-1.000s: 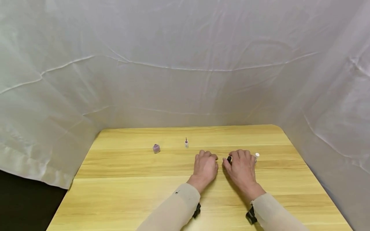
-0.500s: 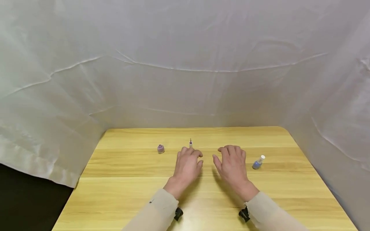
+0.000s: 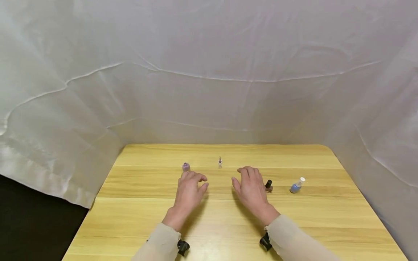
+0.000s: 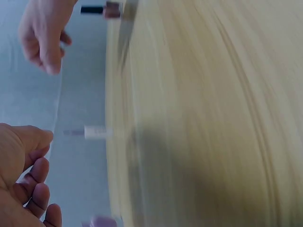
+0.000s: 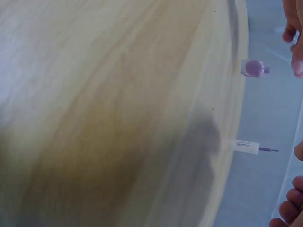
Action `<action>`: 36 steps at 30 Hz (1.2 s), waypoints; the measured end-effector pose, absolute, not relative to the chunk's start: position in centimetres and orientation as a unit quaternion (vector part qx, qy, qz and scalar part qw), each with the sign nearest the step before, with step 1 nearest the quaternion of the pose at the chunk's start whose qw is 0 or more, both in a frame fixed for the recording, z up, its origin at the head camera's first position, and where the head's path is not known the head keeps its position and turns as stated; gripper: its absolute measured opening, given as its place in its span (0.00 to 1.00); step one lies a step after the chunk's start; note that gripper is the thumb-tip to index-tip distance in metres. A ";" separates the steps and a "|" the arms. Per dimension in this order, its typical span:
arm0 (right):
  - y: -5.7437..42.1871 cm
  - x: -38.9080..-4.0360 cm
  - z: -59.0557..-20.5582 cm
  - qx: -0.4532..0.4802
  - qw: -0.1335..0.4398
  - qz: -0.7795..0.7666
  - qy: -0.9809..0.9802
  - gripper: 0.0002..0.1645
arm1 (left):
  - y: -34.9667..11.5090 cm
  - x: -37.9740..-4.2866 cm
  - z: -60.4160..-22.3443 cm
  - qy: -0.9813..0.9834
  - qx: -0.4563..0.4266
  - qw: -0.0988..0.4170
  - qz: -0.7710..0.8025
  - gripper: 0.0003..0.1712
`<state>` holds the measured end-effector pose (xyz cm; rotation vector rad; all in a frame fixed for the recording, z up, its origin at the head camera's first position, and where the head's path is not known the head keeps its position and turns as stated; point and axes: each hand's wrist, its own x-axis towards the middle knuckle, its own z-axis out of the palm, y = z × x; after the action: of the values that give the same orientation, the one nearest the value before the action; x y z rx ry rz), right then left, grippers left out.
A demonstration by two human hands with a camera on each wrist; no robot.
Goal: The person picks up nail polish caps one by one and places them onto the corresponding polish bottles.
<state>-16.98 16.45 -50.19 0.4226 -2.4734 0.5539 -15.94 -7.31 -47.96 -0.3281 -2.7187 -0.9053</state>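
My left hand [image 3: 189,192] hovers just in front of an uncapped purple nail polish bottle [image 3: 185,167], fingers loosely bent and holding nothing. That bottle's narrow neck shows in the right wrist view, where the bottle [image 5: 254,68] stands upright. To its right on the table, a white nail polish cap [image 3: 220,164] stands with its brush [image 5: 269,150] pointing up. My right hand [image 3: 251,188] is held over the table with relaxed fingers, grasping nothing. Beside it, partly hidden, stands a brownish nail polish bottle with a black cap [image 3: 269,183].
A blue nail polish bottle [image 3: 295,187] with a white cap stands farther right. The wooden table [image 3: 215,224] ends at a back edge against a pale cloth [image 3: 209,101], which also hangs at both sides.
My left hand has moved left to the purple bottle. My right hand has come away from the black-capped bottle, moving left and leaving it and the blue bottle in sight.
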 end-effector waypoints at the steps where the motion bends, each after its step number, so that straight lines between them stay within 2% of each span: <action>1: 16.3 -17.0 -50.3 0.149 0.267 0.219 -0.927 0.22 | -7.9 -16.0 -48.1 -0.935 -0.104 0.128 -0.315 0.08; 10: 15.7 -17.5 -51.0 0.073 0.142 0.300 -0.940 0.28 | -13.2 -17.3 -49.4 -0.927 -0.030 0.109 -0.357 0.14; 15: 15.7 -17.9 -51.4 0.054 0.096 0.320 -0.941 0.29 | -15.6 -18.8 -50.1 -0.920 -0.003 0.067 -0.385 0.19; 20: 15.8 -18.0 -51.8 0.052 0.074 0.320 -0.943 0.30 | -17.0 -20.7 -51.1 -0.903 -0.001 0.004 -0.430 0.25; 25: 15.8 -17.8 -52.0 0.053 0.064 0.316 -0.945 0.30 | -17.8 -22.3 -51.8 -0.894 -0.010 -0.040 -0.447 0.26; 30: 15.8 -17.6 -52.2 0.052 0.069 0.304 -0.949 0.28 | -17.5 -23.2 -52.0 -0.904 -0.027 -0.061 -0.422 0.26; 36: 16.1 -17.2 -52.3 0.051 0.063 0.297 -0.952 0.30 | -16.2 -23.5 -51.9 -0.916 -0.029 -0.058 -0.397 0.26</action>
<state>-17.17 16.08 -52.28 0.1542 -2.8748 0.8962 -23.49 -16.24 -51.92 -0.0949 -2.9884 -1.2945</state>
